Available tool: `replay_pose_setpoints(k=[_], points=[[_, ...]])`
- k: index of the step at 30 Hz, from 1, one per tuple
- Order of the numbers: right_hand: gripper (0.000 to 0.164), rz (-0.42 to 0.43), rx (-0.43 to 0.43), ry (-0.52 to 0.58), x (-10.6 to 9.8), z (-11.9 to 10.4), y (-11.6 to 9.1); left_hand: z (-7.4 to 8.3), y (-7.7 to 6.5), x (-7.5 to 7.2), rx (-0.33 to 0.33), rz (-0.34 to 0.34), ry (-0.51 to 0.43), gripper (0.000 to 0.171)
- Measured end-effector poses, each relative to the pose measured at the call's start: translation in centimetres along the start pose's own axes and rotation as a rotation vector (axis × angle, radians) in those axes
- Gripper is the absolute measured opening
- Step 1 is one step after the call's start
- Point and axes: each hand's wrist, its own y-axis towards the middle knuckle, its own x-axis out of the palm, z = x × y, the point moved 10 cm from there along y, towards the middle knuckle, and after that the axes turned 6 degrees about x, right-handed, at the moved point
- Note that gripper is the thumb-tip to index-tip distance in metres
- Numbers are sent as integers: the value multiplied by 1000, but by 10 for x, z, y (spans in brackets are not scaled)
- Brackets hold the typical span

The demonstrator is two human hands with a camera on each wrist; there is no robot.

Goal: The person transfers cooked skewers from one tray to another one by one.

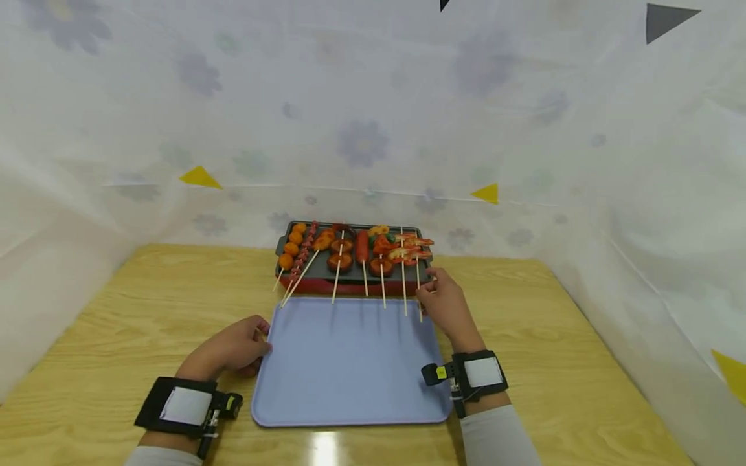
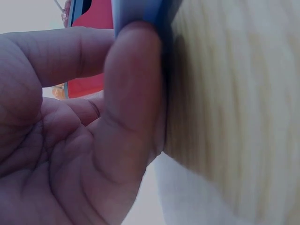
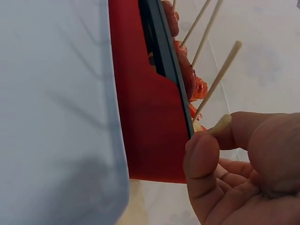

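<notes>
My right hand point(image 1: 447, 307) pinches the wooden stick of the rightmost shrimp skewer point(image 1: 418, 275) between thumb and index finger, at the grill's front right corner. In the right wrist view the stick's end point(image 3: 221, 124) pokes out between those fingertips. The skewer's shrimp rest on the black-topped red grill point(image 1: 326, 285). A pale blue tray point(image 1: 350, 369) lies in front of the grill. At its left edge, my left hand point(image 1: 230, 347) grips the rim with thumb and fingers; the left wrist view has the thumb point(image 2: 133, 79) against the tray edge.
Across the grill lie several other skewers: orange balls point(image 1: 291, 248), small red meat pieces point(image 1: 304, 252), a drumstick-like piece point(image 1: 324, 240), mushroom slices point(image 1: 340, 261) and a red sausage point(image 1: 362, 247). Their sticks overhang the tray's far edge. Patterned white cloth point(image 1: 361, 142) hangs behind the wooden table point(image 1: 524, 362).
</notes>
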Motion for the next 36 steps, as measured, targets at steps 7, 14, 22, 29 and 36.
replay_pose_setpoints(k=[7,14,22,29,36], points=[[51,-91,34,110,3,4,-1,0,1,1,-1,5,12,27],[47,-104,45,60,-1,1,-5,-2,2,0,-1,14,5,27],[47,-97,87,73,-7,7,-3,-3,4,0,15,20,-15,27],[46,-134,123,79,-6,18,-5,-7,1,-1,-17,24,-6,26],[43,-155,128,48,-10,22,-1,-2,2,0,6,35,-10,26]])
